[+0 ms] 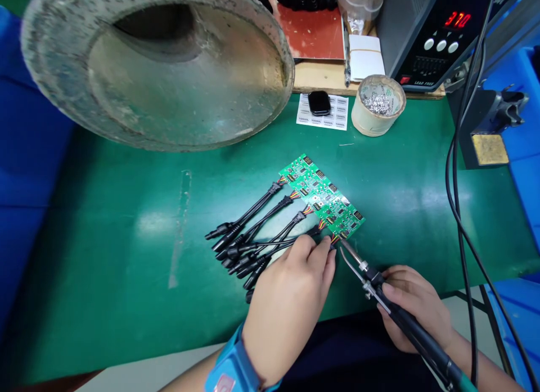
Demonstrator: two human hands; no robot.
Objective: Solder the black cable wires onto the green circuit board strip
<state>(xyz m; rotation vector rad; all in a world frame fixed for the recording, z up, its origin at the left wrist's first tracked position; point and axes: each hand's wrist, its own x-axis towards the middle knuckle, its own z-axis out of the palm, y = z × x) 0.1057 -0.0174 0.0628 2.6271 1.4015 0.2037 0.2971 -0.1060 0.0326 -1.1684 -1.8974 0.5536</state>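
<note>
A green circuit board panel (pixel 324 196) with small digit displays lies slantwise on the mat. Black cables (pixel 253 217) with coloured wire ends run from its lower left edge. My left hand (pixel 295 296), wearing a blue wrist strap (pixel 236 364), pinches the cable at the panel's near end; its fingertips hide most of that cable. In my right hand (pixel 415 305) is a black soldering iron (pixel 405 319) with a thin metal feed tube beside its tip. The tip is at the coloured wires on the board's near corner; whether it touches them I cannot tell.
A large metal fume duct (pixel 185 94) overhangs the back left. Behind the board are a label sheet (pixel 304 113), a black watch-like piece (pixel 319 103) and a tub of solder scraps (pixel 377 108). The soldering station (pixel 426 43) reads 370; its black cords (pixel 458 212) hang at right, near an iron stand (pixel 485 122).
</note>
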